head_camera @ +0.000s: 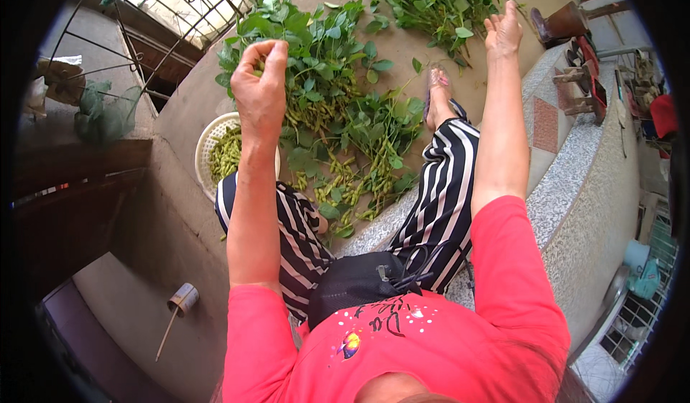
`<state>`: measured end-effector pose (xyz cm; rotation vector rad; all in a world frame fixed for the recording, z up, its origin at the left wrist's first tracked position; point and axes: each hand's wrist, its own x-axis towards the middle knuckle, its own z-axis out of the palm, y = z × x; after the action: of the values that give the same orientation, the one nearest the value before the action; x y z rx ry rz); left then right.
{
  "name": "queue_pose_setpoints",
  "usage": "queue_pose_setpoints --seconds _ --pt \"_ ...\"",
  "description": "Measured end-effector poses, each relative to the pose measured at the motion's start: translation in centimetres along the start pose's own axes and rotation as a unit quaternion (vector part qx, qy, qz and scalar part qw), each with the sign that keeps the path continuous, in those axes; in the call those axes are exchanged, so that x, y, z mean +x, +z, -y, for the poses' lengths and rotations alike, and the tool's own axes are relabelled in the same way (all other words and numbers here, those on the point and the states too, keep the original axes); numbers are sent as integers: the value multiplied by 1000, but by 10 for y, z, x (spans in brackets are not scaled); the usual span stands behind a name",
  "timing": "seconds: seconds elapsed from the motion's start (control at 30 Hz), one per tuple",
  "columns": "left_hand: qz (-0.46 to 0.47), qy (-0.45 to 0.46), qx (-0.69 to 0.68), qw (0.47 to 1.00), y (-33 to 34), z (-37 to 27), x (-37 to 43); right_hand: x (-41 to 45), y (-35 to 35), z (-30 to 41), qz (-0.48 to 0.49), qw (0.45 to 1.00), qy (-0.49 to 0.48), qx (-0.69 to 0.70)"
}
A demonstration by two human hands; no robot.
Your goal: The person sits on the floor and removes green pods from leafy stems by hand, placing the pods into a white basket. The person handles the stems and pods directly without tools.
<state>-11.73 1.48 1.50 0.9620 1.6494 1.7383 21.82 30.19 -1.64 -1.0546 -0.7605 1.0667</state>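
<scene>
My left hand [260,82] is raised above a heap of leafy soybean plants [318,47], fingers curled around what look like a few green pods, mostly hidden by the hand. Below it, a white plastic basket [204,158] holds loose green pods [225,155]. My right hand [504,34] reaches out beside a second pile of cut plants [431,4], fingers apart and nothing visible in it. Stems from that pile lie close to its fingertips. Between my feet, more pod-bearing plants [372,160] and scattered pods [347,185] lie on the floor.
I sit on a speckled stone step [560,187]. A metal grille [178,15] stands at the upper left. A brown boot [560,23] and a small wooden stool [585,90] are at the right. A can with a stick handle [183,298] lies lower left.
</scene>
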Motion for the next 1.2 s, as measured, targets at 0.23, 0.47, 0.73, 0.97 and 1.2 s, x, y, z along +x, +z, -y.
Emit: queue_pose_setpoints --seconds 0.23,0.47,0.73,0.97,1.2 --pt "-21 13 -93 995 -49 -27 2 -60 29 -30 193 979 45 -48" --pt "-186 -68 200 960 -214 74 -14 -117 40 -74 370 854 166 -326" --pt "-76 -426 357 828 -270 222 -69 -250 -60 -179 546 515 379 -542" --pt "-72 -263 283 920 -307 126 -89 -302 -142 -229 604 401 192 -662" --pt "-73 -85 291 950 -239 -1 -83 -279 -85 -191 454 625 71 -632"
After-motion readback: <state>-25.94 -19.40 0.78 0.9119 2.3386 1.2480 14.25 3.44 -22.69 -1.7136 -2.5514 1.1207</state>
